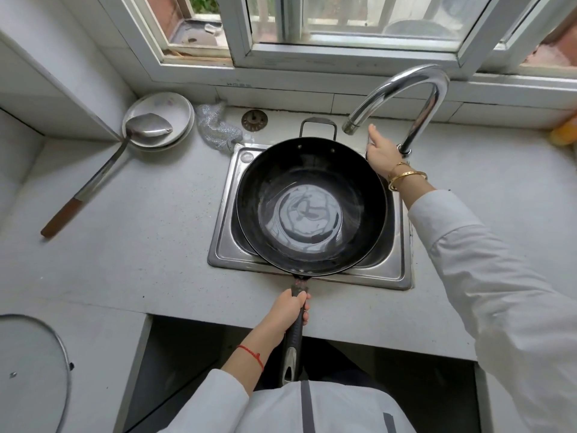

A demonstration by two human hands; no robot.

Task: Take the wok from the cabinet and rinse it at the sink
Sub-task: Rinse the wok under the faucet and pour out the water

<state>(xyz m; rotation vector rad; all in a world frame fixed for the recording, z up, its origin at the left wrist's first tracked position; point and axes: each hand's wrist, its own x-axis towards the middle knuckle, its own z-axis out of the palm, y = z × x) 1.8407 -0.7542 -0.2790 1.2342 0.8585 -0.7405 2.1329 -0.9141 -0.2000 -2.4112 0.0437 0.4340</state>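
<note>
A black wok [312, 207] sits over the steel sink [224, 245], covering most of the basin, with a little water pooled in its bottom. My left hand [288, 310] grips its long black handle at the counter's front edge. My right hand [382, 154] reaches past the wok's far right rim toward the base of the chrome faucet [412, 89]; what its fingers hold is hidden. The spout ends above the wok's far rim, and no water runs from it.
Stacked white plates [165, 107] hold a long metal spatula [103, 173] at the back left. A steel scrubber [218, 126] lies behind the sink. A glass lid [31, 370] rests at the lower left. An open cabinet gap lies below the counter.
</note>
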